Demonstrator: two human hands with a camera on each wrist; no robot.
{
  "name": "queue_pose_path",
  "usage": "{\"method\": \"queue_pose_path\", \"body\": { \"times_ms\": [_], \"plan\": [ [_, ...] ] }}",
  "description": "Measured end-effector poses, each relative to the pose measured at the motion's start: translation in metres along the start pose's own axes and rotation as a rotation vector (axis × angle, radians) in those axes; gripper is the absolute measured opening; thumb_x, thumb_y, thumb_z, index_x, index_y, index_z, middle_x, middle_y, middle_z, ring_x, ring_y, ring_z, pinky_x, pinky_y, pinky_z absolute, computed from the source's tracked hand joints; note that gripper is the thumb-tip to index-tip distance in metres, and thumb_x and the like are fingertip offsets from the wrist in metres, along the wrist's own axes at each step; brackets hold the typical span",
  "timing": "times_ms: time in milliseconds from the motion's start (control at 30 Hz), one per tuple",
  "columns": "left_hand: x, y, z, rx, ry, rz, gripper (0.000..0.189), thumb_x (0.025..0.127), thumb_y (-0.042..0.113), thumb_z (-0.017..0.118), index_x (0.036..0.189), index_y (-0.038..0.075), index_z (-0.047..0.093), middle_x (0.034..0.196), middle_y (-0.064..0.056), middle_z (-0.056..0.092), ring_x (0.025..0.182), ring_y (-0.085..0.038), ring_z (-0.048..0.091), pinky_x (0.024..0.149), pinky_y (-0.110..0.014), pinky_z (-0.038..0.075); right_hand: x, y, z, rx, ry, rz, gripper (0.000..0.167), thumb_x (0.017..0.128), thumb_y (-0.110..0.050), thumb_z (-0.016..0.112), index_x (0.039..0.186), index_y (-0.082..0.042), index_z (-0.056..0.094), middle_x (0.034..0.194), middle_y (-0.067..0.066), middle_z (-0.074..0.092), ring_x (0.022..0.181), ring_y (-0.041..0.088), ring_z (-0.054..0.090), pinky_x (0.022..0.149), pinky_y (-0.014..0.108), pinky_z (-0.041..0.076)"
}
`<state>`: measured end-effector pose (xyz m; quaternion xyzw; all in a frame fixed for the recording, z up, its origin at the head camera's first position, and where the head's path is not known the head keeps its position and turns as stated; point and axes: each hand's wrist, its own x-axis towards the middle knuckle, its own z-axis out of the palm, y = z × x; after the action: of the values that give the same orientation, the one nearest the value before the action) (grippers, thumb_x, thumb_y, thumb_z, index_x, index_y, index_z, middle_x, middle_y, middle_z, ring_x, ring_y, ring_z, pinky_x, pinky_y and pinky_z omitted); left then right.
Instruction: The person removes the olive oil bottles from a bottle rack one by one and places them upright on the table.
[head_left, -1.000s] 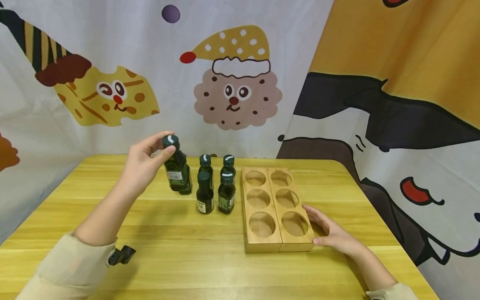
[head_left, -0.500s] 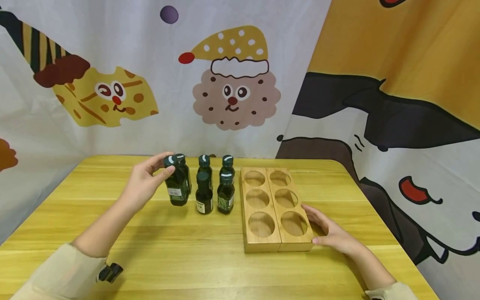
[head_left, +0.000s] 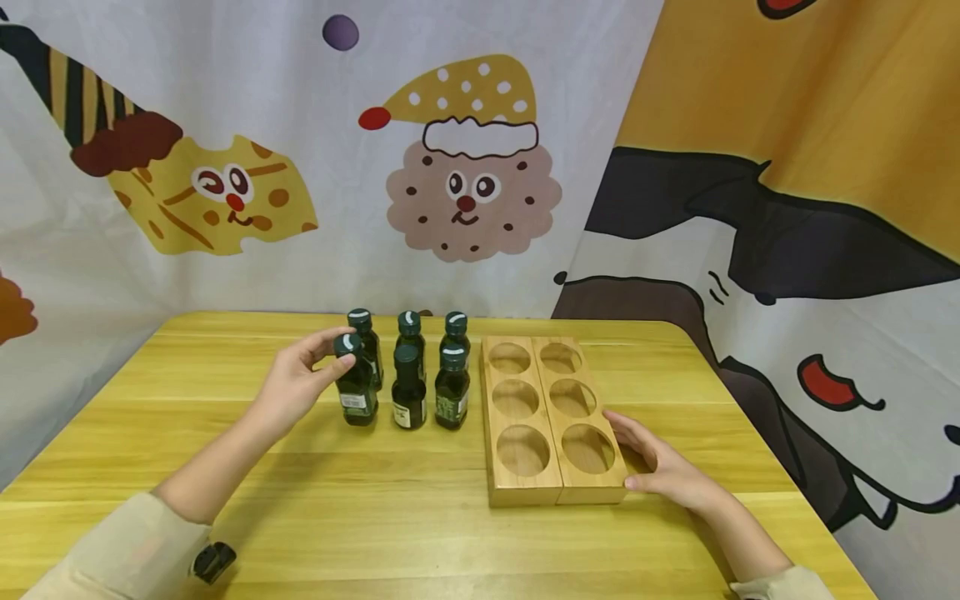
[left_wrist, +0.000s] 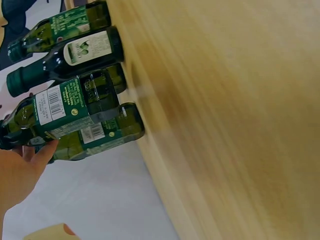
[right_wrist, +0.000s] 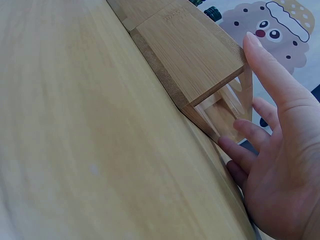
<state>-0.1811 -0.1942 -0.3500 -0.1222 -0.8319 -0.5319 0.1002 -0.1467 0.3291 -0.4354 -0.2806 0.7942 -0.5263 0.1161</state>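
My left hand (head_left: pixel 296 379) pinches a dark green glass bottle (head_left: pixel 356 392) near its cap, with the thumb in front. The bottle is upright, its base at or just above the tabletop; I cannot tell which. Behind it stands another green bottle (head_left: pixel 369 350). Beside it is a darker bottle (left_wrist: pixel 87 54) with a cream label, and a green-labelled bottle (head_left: pixel 452 392) stands to its right. My right hand (head_left: pixel 667 468) touches the near right corner of a wooden rack (head_left: pixel 557 492) with round holes, its thumb and fingers loosely spread along the side.
Two more bottles, a left one (head_left: pixel 409 325) and a right one (head_left: pixel 455 327), form the back row. The wooden table (head_left: pixel 337 517) extends in front of bottles and rack. Behind its far edge hangs a printed cloth (head_left: pixel 300 83).
My left hand has brought the held bottle down and toward me, in front of the back left bottle, then slightly right. The right hand and rack have stayed put.
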Motion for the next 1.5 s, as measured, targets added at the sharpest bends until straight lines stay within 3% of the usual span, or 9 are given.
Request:
{"method": "queue_pose_path", "body": {
  "times_ms": [300, 733, 1000, 1167, 1300, 1400, 1500],
  "plan": [
    [-0.001, -0.006, 0.004, -0.005, -0.011, -0.004, 0.04, 0.093, 0.018, 0.066, 0.129, 0.004, 0.058, 0.117, -0.016, 0.064, 0.1, -0.005, 0.057, 0.075, -0.018, 0.049, 0.0, 0.001, 0.0, -0.007, -0.001, -0.007, 0.08, 0.088, -0.024, 0.071, 0.153, -0.014, 0.025, 0.153, 0.019, 0.024, 0.13, 0.008, 0.037, 0.102, 0.018, 0.028],
    [-0.003, -0.012, 0.005, 0.005, -0.029, -0.038, 0.043, 0.092, 0.021, 0.067, 0.131, 0.006, 0.056, 0.125, -0.014, 0.06, 0.111, -0.024, 0.055, 0.079, -0.019, 0.049, 0.001, -0.003, 0.001, -0.002, -0.002, -0.007, 0.08, 0.088, -0.023, 0.071, 0.153, -0.014, 0.024, 0.153, 0.019, 0.024, 0.13, 0.008, 0.036, 0.102, 0.018, 0.027],
    [-0.005, -0.012, 0.005, 0.006, -0.02, -0.055, 0.044, 0.093, 0.022, 0.066, 0.133, 0.006, 0.055, 0.126, -0.015, 0.059, 0.113, -0.027, 0.054, 0.08, -0.02, 0.048, 0.002, 0.0, 0.001, -0.011, -0.004, -0.014, 0.08, 0.088, -0.023, 0.071, 0.153, -0.014, 0.024, 0.153, 0.019, 0.024, 0.13, 0.008, 0.037, 0.102, 0.018, 0.027],
    [-0.004, -0.015, 0.004, 0.002, -0.026, -0.08, 0.048, 0.092, 0.029, 0.066, 0.134, 0.008, 0.054, 0.13, -0.013, 0.057, 0.117, -0.027, 0.052, 0.088, -0.037, 0.049, 0.004, 0.0, 0.0, -0.015, -0.006, -0.016, 0.081, 0.088, -0.022, 0.071, 0.153, -0.013, 0.024, 0.153, 0.02, 0.023, 0.13, 0.007, 0.036, 0.102, 0.017, 0.026],
    [-0.004, -0.016, 0.002, -0.036, -0.053, -0.108, 0.054, 0.09, 0.032, 0.068, 0.137, 0.01, 0.052, 0.138, -0.013, 0.051, 0.124, -0.031, 0.047, 0.096, -0.051, 0.043, 0.004, -0.002, -0.001, -0.017, -0.013, -0.01, 0.081, 0.087, -0.018, 0.071, 0.153, -0.013, 0.024, 0.153, 0.022, 0.022, 0.129, 0.005, 0.036, 0.102, 0.017, 0.026],
    [-0.004, -0.015, -0.001, -0.058, -0.08, -0.121, 0.059, 0.09, 0.033, 0.068, 0.14, 0.009, 0.048, 0.141, -0.013, 0.047, 0.127, -0.033, 0.044, 0.097, -0.051, 0.042, 0.003, -0.005, -0.003, -0.027, -0.018, -0.01, 0.081, 0.087, -0.013, 0.071, 0.152, -0.012, 0.024, 0.152, 0.022, 0.023, 0.128, 0.006, 0.037, 0.102, 0.018, 0.028],
    [-0.005, -0.013, -0.005, -0.055, -0.087, -0.117, 0.059, 0.092, 0.033, 0.066, 0.141, 0.008, 0.047, 0.139, -0.013, 0.049, 0.125, -0.03, 0.046, 0.097, -0.043, 0.044, 0.001, -0.009, -0.005, -0.037, -0.023, -0.014, 0.077, 0.088, -0.006, 0.066, 0.152, -0.009, 0.024, 0.15, 0.023, 0.028, 0.127, 0.011, 0.041, 0.1, 0.024, 0.035]
  ]
}}
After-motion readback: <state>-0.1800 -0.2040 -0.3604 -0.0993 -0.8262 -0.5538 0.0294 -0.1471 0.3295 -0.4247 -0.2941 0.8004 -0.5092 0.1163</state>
